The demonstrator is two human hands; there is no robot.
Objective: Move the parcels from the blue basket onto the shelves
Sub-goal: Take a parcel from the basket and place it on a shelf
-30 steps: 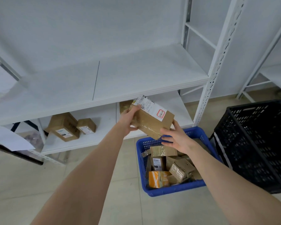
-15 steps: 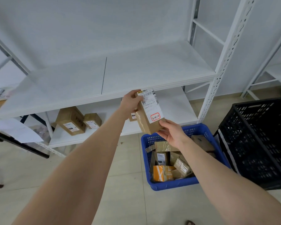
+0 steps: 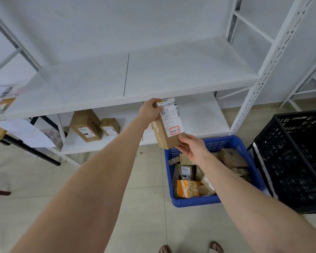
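Both hands hold a brown cardboard parcel [image 3: 167, 130] with a white label and a red-framed mark, upright in front of the shelf edge. My left hand [image 3: 150, 111] grips its top left corner. My right hand [image 3: 192, 147] pinches its bottom end. Below stands the blue basket [image 3: 217, 143] on the floor, with several brown parcels and an orange one [image 3: 187, 188] inside. The white middle shelf [image 3: 135, 77] is bare. Two brown parcels [image 3: 86, 125] [image 3: 109, 126] lie on the lower shelf [image 3: 199, 115].
A black crate [image 3: 295, 157] stands right of the basket. White perforated uprights [image 3: 266, 70] frame the shelving. At the left, a dark table edge [image 3: 31, 150] with white papers juts out. My sandalled feet [image 3: 190, 249] show at the bottom on the tiled floor.
The parcel has turned from lying tilted to standing upright and risen a little toward the shelf edge. My view has drawn back, showing more floor.
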